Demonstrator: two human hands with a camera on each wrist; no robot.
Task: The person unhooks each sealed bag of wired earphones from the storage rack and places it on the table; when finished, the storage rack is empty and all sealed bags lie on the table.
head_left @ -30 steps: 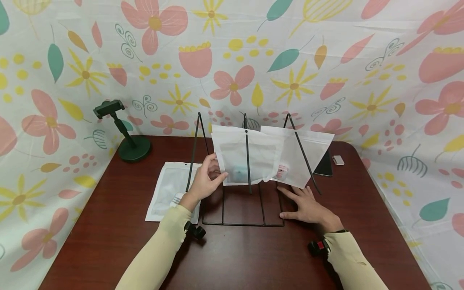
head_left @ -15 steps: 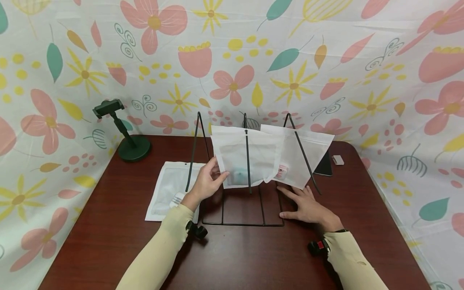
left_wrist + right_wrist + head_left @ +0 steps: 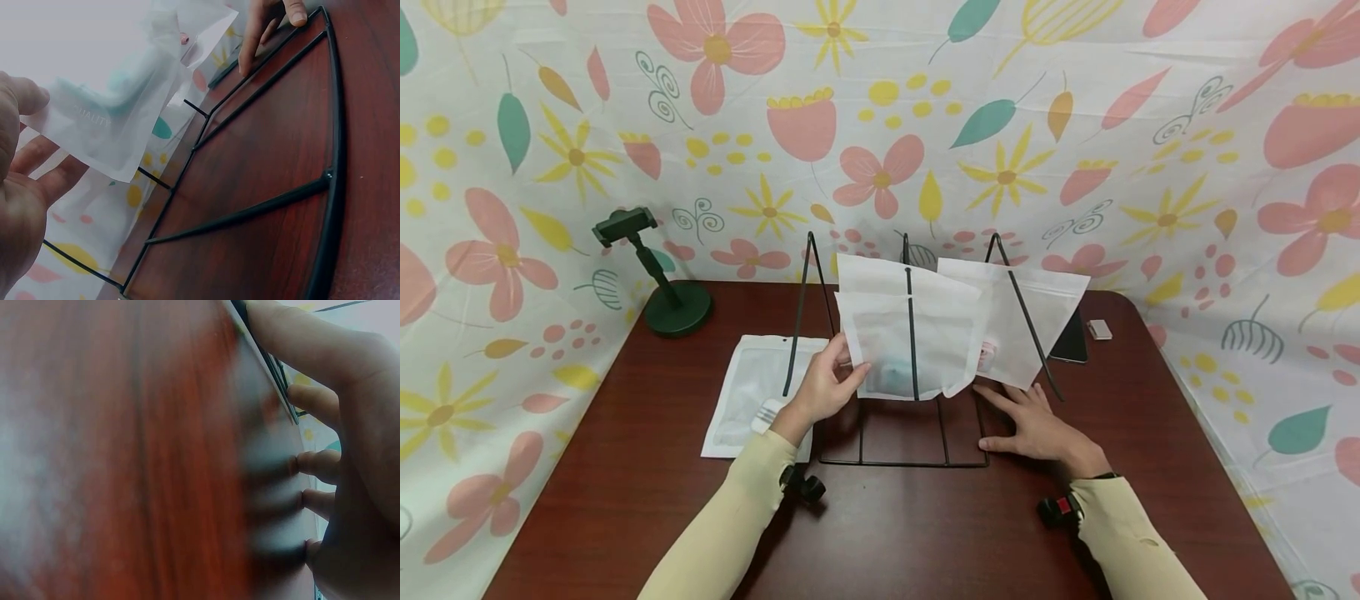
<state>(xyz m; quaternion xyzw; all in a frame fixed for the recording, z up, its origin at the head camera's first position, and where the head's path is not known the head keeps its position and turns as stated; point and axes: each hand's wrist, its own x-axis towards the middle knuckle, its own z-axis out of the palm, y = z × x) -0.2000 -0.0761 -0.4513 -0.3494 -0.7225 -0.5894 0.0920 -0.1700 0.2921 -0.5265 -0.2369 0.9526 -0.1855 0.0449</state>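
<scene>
A black wire rack (image 3: 902,465) stands on the table, its prongs slanting forward. On its middle prong hangs a white zip pouch (image 3: 936,342) with something light blue inside; behind it shows the top of another white pouch (image 3: 880,273). My left hand (image 3: 822,385) pinches the front pouch's lower left edge between thumb and fingers; the left wrist view shows the thumb (image 3: 28,97) on its near face. To the right, a further white pouch (image 3: 1037,304) hangs at a tilt. My right hand (image 3: 1037,427) lies with spread fingers at the rack base's right side, thumb touching the wire.
Another white pouch (image 3: 748,387) lies flat on the table, left of the rack and partly behind the left arm. A green stand (image 3: 677,308) is at the back left. A dark phone (image 3: 1070,343) and a small white item (image 3: 1100,331) lie at the right.
The front pouch has come down and forward along the middle prong with my left hand, uncovering the top of the pouch behind. My right hand stays in place.
</scene>
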